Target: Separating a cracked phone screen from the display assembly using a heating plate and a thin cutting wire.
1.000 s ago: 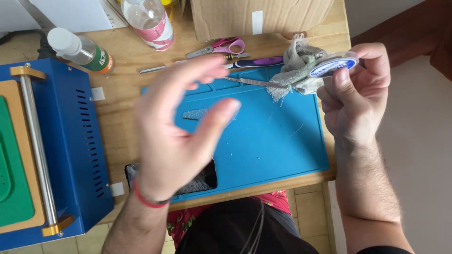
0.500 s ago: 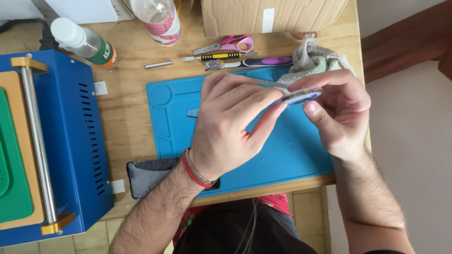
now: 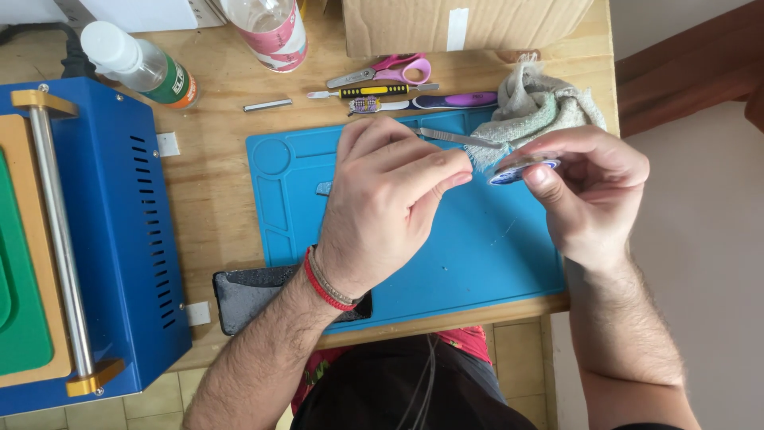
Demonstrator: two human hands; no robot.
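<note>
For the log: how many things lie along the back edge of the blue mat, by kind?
Scissors, pink handles: 1
Long-handled tools (yellow-black, purple): 2
Metal tweezers: 1
Small metal bar: 1
Grey cloth: 1
Total: 6

On the tabletop (image 3: 223, 183), the mat (image 3: 477, 255) lies right of the machine (image 3: 111, 239), with scissors (image 3: 382, 72), screwdrivers (image 3: 414, 99) and cloth (image 3: 541, 107) behind it.
</note>
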